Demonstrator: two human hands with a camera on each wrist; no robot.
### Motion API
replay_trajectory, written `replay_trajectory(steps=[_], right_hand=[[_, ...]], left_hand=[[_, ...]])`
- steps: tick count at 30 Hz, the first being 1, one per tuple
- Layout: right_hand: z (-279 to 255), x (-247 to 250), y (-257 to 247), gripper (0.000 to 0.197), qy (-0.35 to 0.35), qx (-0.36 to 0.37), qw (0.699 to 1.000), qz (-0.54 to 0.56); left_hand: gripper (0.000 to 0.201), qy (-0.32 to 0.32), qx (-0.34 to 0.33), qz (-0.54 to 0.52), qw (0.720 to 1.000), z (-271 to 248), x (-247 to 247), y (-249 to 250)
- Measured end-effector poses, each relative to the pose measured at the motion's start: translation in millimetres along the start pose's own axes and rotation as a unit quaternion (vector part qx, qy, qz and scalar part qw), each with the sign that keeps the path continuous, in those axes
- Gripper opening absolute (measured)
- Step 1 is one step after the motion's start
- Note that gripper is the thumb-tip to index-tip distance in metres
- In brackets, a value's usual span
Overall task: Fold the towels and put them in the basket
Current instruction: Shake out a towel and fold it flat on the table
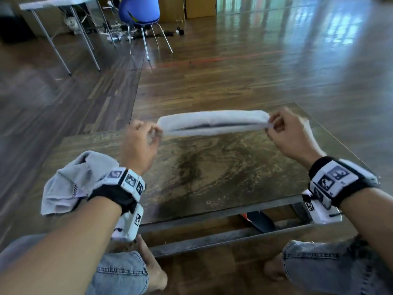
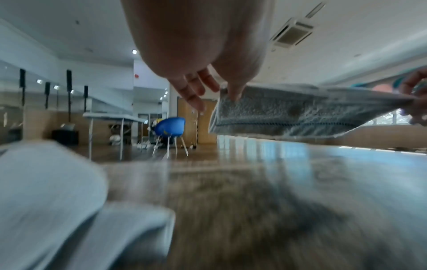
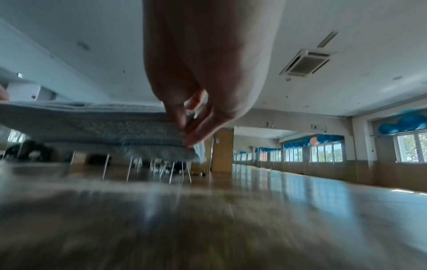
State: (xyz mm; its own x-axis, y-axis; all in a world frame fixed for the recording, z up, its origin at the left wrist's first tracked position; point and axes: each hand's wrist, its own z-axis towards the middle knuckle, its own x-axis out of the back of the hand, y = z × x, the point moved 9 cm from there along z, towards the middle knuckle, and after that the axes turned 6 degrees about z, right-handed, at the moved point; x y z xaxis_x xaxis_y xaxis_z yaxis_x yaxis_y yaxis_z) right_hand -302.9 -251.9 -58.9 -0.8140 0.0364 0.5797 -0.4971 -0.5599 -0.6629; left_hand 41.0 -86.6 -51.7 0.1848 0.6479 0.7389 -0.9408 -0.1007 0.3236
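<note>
A pale grey towel (image 1: 212,122) hangs doubled over in the air above the far part of a low wooden table (image 1: 212,173), stretched level between both hands. My left hand (image 1: 146,133) pinches its left end (image 2: 233,95). My right hand (image 1: 276,124) pinches its right end (image 3: 184,133). From below, the towel (image 2: 289,113) sags slightly in the middle, clear of the tabletop. A second grey towel (image 1: 72,182) lies crumpled at the table's near left corner, partly behind my left wrist. No basket is in view.
The table (image 3: 208,228) stands on a glossy wooden floor. A blue chair (image 1: 139,11) and a folding table (image 1: 57,3) stand far back on the left. My knees in jeans (image 1: 331,267) sit close to the table's near edge.
</note>
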Motion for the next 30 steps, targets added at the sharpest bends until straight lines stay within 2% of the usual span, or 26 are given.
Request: replay_trajectory(steps=[1,3,4,5,7,10,14,18,21,24,26,29,30], right_hand=[[-12.8,-11.1,12.6,0.017,-0.049,-0.023,0.998,-0.017],[-43.9,-37.4,44.2,0.020,-0.167,-0.097,0.980,-0.046],[-58.6,-45.5,58.0,0.021,-0.198,-0.131,0.970,-0.054],[-68.8,-48.0,68.3,0.019,-0.196,-0.153,0.967,-0.061],[-78.8,-44.4,78.0,0.014,-0.140,-0.168,0.973,-0.070],[-83.0,-47.2,82.8,0.010,-0.093,-0.193,0.974,-0.072],[-79.0,-52.8,80.2,0.023,-0.092,-0.225,0.967,-0.077],[-76.8,-51.3,79.1,0.021,-0.091,-0.254,0.960,-0.079],[-72.9,-44.5,80.0,0.020,-0.078,-0.273,0.958,-0.051],[-63.5,-36.9,77.1,0.022,-0.050,-0.257,0.965,-0.028],[-60.4,-33.6,77.4,0.017,-0.037,-0.263,0.964,-0.012],[-62.5,-39.9,82.8,0.004,-0.058,-0.298,0.952,0.032],[-64.2,-42.4,84.4,0.005,-0.065,-0.305,0.949,0.035]], left_hand=[[0.007,-0.035,0.015,-0.008,0.999,-13.8,-12.3,-6.8],[0.012,-0.155,0.072,-0.011,0.985,-45.3,-47.9,-23.2],[0.014,-0.210,0.106,-0.017,0.972,-62.3,-64.8,-30.7],[0.013,-0.236,0.138,-0.031,0.961,-75.7,-76.3,-36.7],[0.005,-0.223,0.192,-0.050,0.954,-87.4,-84.2,-44.4],[0.018,-0.201,0.235,0.000,0.951,-88.2,-85.3,-46.5],[0.035,-0.220,0.256,0.064,0.939,-81.2,-82.9,-38.1],[0.027,-0.249,0.298,0.068,0.919,-76.4,-79.5,-39.5],[0.033,-0.219,0.325,0.049,0.919,-68.4,-68.3,-40.9],[0.040,-0.170,0.323,0.040,0.930,-59.3,-51.4,-40.3],[0.033,-0.149,0.333,0.023,0.931,-58.7,-45.8,-41.6],[0.027,-0.138,0.360,0.006,0.923,-63.2,-44.2,-44.6],[0.026,-0.139,0.368,0.004,0.919,-65.9,-46.0,-46.1]])
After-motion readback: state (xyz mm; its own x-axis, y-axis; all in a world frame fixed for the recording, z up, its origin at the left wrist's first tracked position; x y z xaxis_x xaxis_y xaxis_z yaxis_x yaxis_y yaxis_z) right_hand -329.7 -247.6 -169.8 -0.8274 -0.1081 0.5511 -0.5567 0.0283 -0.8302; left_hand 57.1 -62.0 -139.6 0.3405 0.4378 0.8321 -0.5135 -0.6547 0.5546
